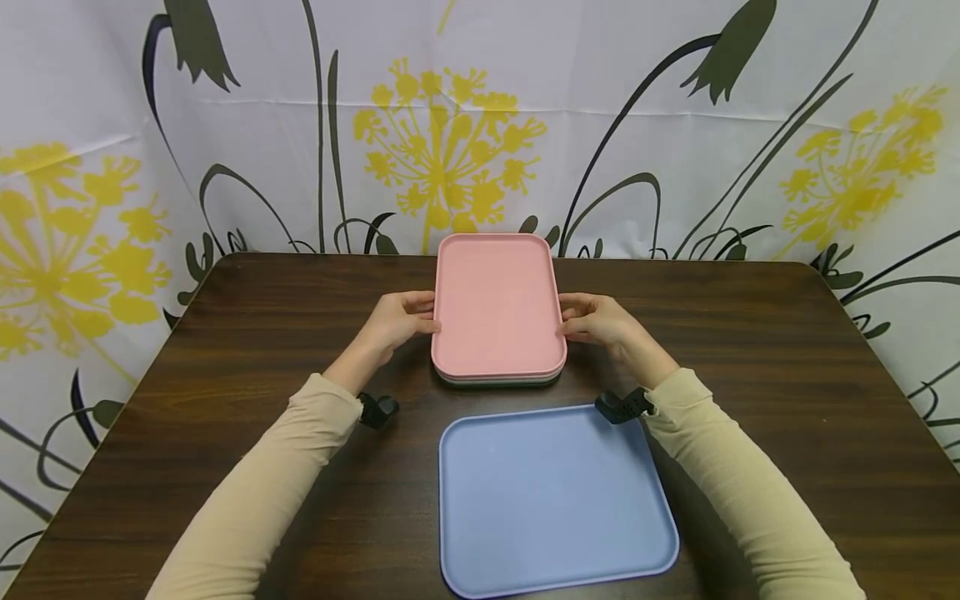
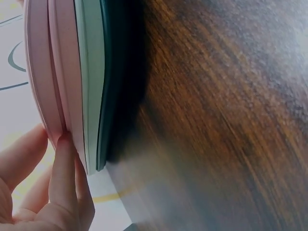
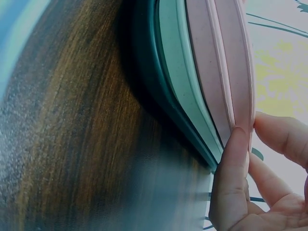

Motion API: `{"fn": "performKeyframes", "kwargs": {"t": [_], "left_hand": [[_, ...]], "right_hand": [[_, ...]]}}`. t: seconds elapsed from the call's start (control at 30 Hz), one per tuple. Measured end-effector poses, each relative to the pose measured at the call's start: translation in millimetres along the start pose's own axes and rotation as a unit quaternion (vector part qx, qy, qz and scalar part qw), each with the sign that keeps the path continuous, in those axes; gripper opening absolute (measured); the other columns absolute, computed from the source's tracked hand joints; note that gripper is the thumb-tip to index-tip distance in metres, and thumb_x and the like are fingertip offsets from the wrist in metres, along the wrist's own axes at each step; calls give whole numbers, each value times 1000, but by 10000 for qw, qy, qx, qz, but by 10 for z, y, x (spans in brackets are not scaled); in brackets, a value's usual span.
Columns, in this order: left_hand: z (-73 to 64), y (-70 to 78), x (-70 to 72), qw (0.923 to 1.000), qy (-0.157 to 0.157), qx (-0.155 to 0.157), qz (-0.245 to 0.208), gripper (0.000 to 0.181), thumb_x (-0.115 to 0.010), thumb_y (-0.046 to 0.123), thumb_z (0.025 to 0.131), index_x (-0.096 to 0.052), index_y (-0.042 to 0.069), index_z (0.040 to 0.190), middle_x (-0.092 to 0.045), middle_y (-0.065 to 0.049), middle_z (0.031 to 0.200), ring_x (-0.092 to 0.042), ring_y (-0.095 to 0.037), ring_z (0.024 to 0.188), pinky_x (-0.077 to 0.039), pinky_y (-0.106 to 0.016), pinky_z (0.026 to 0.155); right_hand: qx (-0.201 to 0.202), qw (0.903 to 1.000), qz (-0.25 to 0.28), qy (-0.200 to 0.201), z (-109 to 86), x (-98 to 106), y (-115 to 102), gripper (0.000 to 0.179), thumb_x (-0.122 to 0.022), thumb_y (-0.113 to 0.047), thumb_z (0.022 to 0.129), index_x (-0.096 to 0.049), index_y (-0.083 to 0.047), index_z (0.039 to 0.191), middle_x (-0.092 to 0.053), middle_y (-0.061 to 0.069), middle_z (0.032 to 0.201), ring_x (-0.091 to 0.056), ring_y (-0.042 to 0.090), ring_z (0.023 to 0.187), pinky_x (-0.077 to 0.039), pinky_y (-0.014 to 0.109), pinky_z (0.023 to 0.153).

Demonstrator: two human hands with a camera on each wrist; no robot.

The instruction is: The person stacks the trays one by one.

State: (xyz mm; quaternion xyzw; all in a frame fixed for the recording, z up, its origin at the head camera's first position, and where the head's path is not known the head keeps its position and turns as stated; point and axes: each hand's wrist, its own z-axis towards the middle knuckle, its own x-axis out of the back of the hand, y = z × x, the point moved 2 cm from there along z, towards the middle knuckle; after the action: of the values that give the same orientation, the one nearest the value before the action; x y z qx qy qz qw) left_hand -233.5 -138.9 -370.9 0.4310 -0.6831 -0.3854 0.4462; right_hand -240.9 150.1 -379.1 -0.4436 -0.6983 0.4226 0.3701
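Note:
A pink tray lies on top of a stack near the far edge of the table. Under it come a second pink tray, a pale green tray and a dark green tray at the bottom. My left hand pinches the top tray's left rim, one finger reaching into the seam between the two pink trays. At the opposite rim my right hand pinches it the same way, thumb at the upper edge and a fingertip at the seam.
Nearer to me, a larger blue tray lies slightly turned on the dark wooden table, under my right wrist's camera. A white cloth with yellow and dark green plants hangs behind the table.

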Motion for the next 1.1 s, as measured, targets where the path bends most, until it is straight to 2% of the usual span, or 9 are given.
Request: {"fn": "performKeyframes", "kwargs": {"t": [0.23,0.53,0.8,0.93,1.1], "left_hand": [[-54,37,54,9998,-164,-101,-41,60,-56,-9,87,-36,-6,143,-45,-27,143,-47,-35,131,-44,-42,106],[-168,59,145,9995,-237,-167,153,53,-53,-4,91,-38,-7,142,-44,-28,143,-44,-37,133,-43,-44,108],[-227,16,144,9995,-218,-129,173,48,-52,-1,94,-40,-9,140,-45,-28,142,-48,-37,129,-49,-36,102],[-248,-15,139,9993,-236,-50,273,45,-51,1,95,-41,-9,139,-47,-29,140,-51,-33,125,-52,-32,99],[-285,-41,135,9990,-337,-26,300,45,-50,2,96,-41,-9,139,-46,-30,139,-50,-36,126,-54,-30,96]], "right_hand": [[-23,10000,-93,-23,10,4,11,62,-58,8,86,-36,3,144,-51,-6,84,-56,1,73,-54,13,70],[-88,9997,-143,-195,19,51,44,64,-60,2,88,-33,-1,147,-52,-7,86,-56,1,77,-55,18,80],[-95,9996,-75,-248,11,57,55,64,-59,2,88,-33,0,146,-53,-9,84,-56,1,78,-55,17,79],[-101,9996,-47,-246,7,44,54,65,-59,3,88,-32,1,147,-53,-9,83,-57,1,77,-55,20,82],[-95,9997,-26,-226,7,39,46,65,-59,3,88,-31,1,147,-54,-9,82,-57,1,76,-55,25,88]]}}
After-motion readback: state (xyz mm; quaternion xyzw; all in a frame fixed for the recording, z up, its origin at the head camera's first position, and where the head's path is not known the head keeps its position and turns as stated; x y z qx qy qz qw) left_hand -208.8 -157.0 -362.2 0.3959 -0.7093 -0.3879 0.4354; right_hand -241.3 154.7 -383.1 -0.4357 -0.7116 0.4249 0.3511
